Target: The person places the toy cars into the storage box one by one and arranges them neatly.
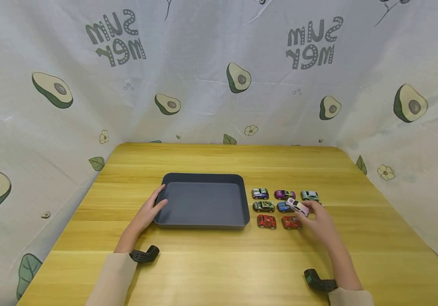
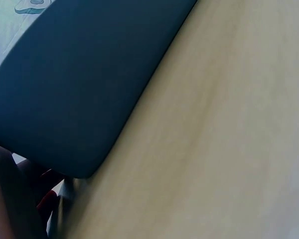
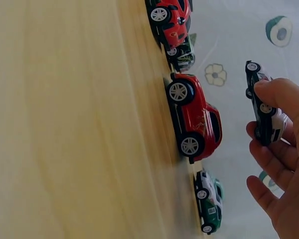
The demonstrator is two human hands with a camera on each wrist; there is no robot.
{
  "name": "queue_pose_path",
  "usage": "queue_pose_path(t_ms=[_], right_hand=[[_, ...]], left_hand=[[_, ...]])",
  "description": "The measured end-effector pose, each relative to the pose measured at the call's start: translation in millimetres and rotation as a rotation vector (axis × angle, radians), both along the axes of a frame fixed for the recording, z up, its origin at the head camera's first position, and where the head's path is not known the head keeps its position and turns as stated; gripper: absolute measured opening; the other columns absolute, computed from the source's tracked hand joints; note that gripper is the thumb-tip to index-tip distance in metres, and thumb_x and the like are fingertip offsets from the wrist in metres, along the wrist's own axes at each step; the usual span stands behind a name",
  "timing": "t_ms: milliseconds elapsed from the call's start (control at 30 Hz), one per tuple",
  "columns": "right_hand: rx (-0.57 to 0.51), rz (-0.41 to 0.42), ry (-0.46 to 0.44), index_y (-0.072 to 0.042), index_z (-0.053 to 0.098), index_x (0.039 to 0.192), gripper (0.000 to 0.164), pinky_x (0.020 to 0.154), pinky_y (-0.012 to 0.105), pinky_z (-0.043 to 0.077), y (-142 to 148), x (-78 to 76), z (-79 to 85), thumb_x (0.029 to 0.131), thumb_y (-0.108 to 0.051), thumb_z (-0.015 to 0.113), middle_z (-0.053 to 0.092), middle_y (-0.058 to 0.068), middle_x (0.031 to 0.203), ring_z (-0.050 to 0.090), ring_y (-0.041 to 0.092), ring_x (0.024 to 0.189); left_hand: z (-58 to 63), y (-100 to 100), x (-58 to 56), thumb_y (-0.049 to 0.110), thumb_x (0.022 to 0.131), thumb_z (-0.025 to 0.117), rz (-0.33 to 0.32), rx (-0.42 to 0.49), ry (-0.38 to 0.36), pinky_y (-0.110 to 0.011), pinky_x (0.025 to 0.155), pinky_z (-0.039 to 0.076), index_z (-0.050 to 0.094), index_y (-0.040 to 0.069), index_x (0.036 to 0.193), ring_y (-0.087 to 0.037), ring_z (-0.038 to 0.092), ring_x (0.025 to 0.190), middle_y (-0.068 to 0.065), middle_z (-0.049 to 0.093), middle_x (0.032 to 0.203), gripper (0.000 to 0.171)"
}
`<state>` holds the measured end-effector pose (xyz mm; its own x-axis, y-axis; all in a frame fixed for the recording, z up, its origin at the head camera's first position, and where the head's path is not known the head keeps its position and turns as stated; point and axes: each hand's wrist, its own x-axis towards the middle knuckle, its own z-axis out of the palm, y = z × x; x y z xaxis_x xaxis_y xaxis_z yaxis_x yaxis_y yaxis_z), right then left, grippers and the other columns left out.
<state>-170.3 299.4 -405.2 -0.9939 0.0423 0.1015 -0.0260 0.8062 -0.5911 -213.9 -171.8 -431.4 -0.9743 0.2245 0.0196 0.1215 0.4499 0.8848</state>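
A white and pink toy car [image 1: 297, 207] is pinched between the thumb and fingers of my right hand [image 1: 320, 223]. In the right wrist view the held toy car [image 3: 264, 107] is raised and tilted, its dark underside and wheels showing. Below it in the head view are a blue toy car [image 1: 283, 207] and a red toy car [image 1: 292, 222]. My left hand [image 1: 146, 212] grips the left wall of a dark grey rectangular tray [image 1: 201, 227], thumb over the rim. In the left wrist view the fingers show dimly by the tray's corner [image 2: 84, 167].
Several toy cars stand in rows right of the tray, among them a purple one [image 1: 285, 194], a camouflage one [image 1: 263, 207], a mint one [image 1: 309, 195] and another red one [image 1: 266, 221]. They stand on a wooden table [image 1: 219, 267]; an avocado-print cloth [image 1: 203, 55] hangs behind.
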Motion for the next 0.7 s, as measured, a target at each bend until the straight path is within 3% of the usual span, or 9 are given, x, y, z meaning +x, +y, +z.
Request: queue_pose_path(t_ms=[167, 333, 533, 700], right_hand=[[-0.001, 0.017, 0.017, 0.008, 0.045, 0.122, 0.052, 0.086, 0.052, 0.041, -5, -4.3, 1.7, 0.089, -0.029, 0.058, 0.052, 0.025, 0.114, 0.049, 0.037, 0.104], [-0.004, 0.041, 0.018, 0.010, 0.044, 0.123, 0.053, 0.091, 0.056, 0.038, -12, -7.7, 4.6, 0.089, -0.029, 0.057, 0.049, 0.027, 0.117, 0.046, 0.039, 0.108], [-0.014, 0.077, 0.029, 0.011, 0.044, 0.123, 0.052, 0.093, 0.056, 0.037, -24, -11.3, 7.8, 0.089, -0.026, 0.057, 0.049, 0.029, 0.118, 0.045, 0.042, 0.110], [0.014, 0.095, 0.058, 0.008, 0.047, 0.122, 0.048, 0.081, 0.047, 0.045, -34, -13.8, 8.4, 0.087, -0.023, 0.060, 0.052, 0.027, 0.114, 0.052, 0.036, 0.100]], left_hand=[[-20.1, -5, -11.3, 0.028, 0.096, 0.042, 0.004, -0.019, 0.023, -0.059, 0.110, 0.012, 0.016, 0.016, 0.146, -0.039, 0.009, 0.139, -0.018, 0.012, 0.152, 0.058], [-25.3, -7, -14.3, 0.031, 0.096, 0.042, 0.009, -0.013, 0.028, -0.059, 0.110, 0.011, 0.016, 0.019, 0.146, -0.038, 0.008, 0.140, -0.016, 0.011, 0.153, 0.058], [-6.7, -2, -5.1, 0.023, 0.096, 0.042, -0.002, 0.005, -0.003, -0.060, 0.110, 0.010, 0.015, 0.011, 0.146, -0.040, 0.007, 0.139, -0.020, 0.010, 0.152, 0.058], [8.5, 4, 5.9, 0.019, 0.096, 0.042, 0.000, -0.004, -0.004, -0.059, 0.110, 0.011, 0.015, 0.006, 0.146, -0.041, 0.008, 0.139, -0.022, 0.011, 0.151, 0.058]])
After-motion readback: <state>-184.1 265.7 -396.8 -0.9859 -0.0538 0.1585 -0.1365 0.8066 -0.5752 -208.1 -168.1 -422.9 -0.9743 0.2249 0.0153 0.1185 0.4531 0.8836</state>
